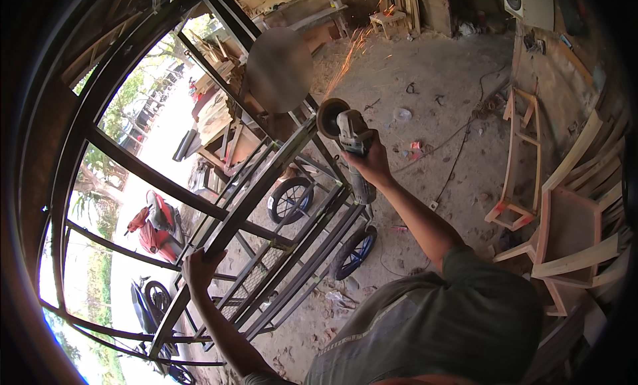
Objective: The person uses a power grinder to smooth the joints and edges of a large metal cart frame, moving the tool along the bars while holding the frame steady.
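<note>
My right hand [373, 160] is closed around the body of an angle grinder [353, 132]. Its round disc [329, 119] is at the upper end of a dark metal frame [266, 179], and orange sparks [350, 59] stream away toward the far side. Whether the disc touches the metal is hard to make out. Lower on the same long bar, my left hand [199, 268] is wrapped around it. The welded frame has crossbars, a mesh panel [256, 278] and spoked wheels [292, 200] below. A blurred round patch hides part of the frame's far end.
Wooden chair frames [571, 232] stand along the right side. A dark cable [458, 155] trails over the dusty floor [432, 72], with scattered scraps. A small wooden stool [389, 18] stands far back. Motorbikes [159, 225] are beyond the frame at left.
</note>
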{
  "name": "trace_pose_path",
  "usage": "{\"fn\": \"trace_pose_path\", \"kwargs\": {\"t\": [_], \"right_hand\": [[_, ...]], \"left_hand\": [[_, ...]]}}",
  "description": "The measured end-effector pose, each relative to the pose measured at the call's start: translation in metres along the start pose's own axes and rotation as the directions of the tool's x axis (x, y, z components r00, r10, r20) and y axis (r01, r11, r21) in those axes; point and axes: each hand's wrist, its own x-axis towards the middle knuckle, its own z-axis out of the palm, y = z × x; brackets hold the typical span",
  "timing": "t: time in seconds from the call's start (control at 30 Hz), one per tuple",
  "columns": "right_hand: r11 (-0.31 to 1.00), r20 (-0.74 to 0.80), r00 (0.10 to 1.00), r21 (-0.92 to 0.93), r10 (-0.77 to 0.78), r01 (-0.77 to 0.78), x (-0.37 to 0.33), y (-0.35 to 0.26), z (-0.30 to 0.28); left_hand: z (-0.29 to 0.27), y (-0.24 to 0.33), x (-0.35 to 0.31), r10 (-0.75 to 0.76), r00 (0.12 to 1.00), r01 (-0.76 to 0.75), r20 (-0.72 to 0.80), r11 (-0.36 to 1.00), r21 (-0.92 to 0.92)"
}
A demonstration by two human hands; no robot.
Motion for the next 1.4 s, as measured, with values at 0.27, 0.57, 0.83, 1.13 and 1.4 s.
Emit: {"fn": "trace_pose_path", "kwargs": {"t": [0.27, 0.57, 0.83, 1.13, 1.4], "right_hand": [[0.999, -0.032, 0.999, -0.027, -0.038, 0.037, -0.001, 0.002, 0.005], [0.921, -0.026, 0.968, -0.314, -0.249, 0.229, 0.013, 0.007, -0.022], [0.609, 0.258, 0.850, -0.605, -0.460, 0.513, 0.054, -0.022, -0.029], [0.357, 0.444, 0.773, -0.704, -0.452, 0.613, 0.073, -0.074, -0.025], [0.257, 0.475, 0.807, -0.780, -0.351, 0.571, 0.071, -0.100, -0.025]], "left_hand": [[0.003, -0.003, 0.002, 0.019, 1.000, -0.019, -0.003, 0.999, -0.032], [-0.001, -0.003, 0.002, 0.012, 1.000, -0.012, 0.007, 0.994, -0.109], [0.007, -0.010, 0.002, 0.032, 0.997, -0.039, -0.063, 0.994, -0.103], [-0.006, -0.003, 0.001, -0.002, 0.999, -0.001, -0.040, 0.998, -0.065], [-0.005, -0.001, 0.006, -0.002, 1.000, 0.000, -0.022, 0.994, -0.107]]}}
